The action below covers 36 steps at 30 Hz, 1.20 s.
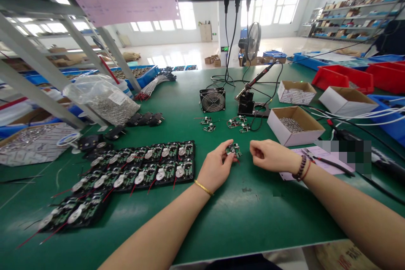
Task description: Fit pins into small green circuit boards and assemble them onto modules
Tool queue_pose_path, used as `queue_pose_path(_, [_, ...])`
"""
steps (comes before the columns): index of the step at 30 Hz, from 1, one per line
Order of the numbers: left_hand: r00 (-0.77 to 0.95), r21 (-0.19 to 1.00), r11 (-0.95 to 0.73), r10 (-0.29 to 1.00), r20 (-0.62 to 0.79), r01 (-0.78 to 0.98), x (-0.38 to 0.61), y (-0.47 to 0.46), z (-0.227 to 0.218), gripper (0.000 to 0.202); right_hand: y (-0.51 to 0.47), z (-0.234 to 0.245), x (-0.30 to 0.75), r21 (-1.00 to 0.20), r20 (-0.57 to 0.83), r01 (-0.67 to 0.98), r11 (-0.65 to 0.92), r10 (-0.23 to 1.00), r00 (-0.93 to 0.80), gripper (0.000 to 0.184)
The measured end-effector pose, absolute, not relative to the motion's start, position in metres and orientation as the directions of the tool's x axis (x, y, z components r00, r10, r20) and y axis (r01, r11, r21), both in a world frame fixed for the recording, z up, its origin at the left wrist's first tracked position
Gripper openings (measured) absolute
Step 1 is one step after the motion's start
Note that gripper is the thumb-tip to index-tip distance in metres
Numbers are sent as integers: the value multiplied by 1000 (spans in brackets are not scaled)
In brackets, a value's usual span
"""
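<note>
My left hand pinches a small green circuit board between thumb and fingers, with a short red wire below it. Just right of the board, my right hand is closed with its fingers curled; whatever they may hold is hidden. Beyond the hands lie several more small circuit boards in two loose groups. To the left stand rows of black housings fitted with green boards, silver discs and red wires.
A soldering iron rests in its stand behind a small fan. On the right are a white box of metal parts, pliers on pink paper and red bins. A plastic bag of parts sits at left.
</note>
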State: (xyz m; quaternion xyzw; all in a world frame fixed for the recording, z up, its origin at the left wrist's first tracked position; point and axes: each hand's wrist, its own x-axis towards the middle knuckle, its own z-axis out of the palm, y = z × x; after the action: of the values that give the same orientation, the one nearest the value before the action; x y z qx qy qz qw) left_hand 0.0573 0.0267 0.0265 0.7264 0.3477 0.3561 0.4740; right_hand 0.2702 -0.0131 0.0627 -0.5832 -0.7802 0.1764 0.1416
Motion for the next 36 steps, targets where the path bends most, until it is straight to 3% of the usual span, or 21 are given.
queue_pose_path(3, [514, 947, -283, 841, 170, 150, 59, 25, 26, 41, -14, 63, 263, -699, 103, 677, 231, 969, -225, 7])
queue_pose_path(5, [522, 946, -287, 836, 171, 149, 59, 24, 24, 41, -15, 62, 257, -761, 158, 594, 259, 963, -218, 4])
queue_pose_path(12, [532, 896, -391, 814, 231, 210, 59, 21, 19, 41, -15, 54, 242, -599, 373, 661, 451, 888, -268, 5])
queue_pose_path(26, [536, 879, -408, 813, 227, 247, 58, 21, 17, 41, -15, 51, 241, -550, 351, 724, 416, 902, -252, 7])
queue_pose_path(30, [552, 907, -379, 803, 225, 182, 59, 22, 16, 40, -13, 44, 241, -602, 317, 712, 362, 926, -203, 5])
queue_pose_path(33, [556, 931, -339, 804, 211, 138, 60, 22, 17, 39, -8, 43, 251, -670, 262, 684, 289, 954, -146, 20])
queue_pose_path(36, [530, 956, -273, 830, 176, 111, 60, 25, 20, 40, 1, 49, 271, -605, 263, 745, 280, 954, -145, 28])
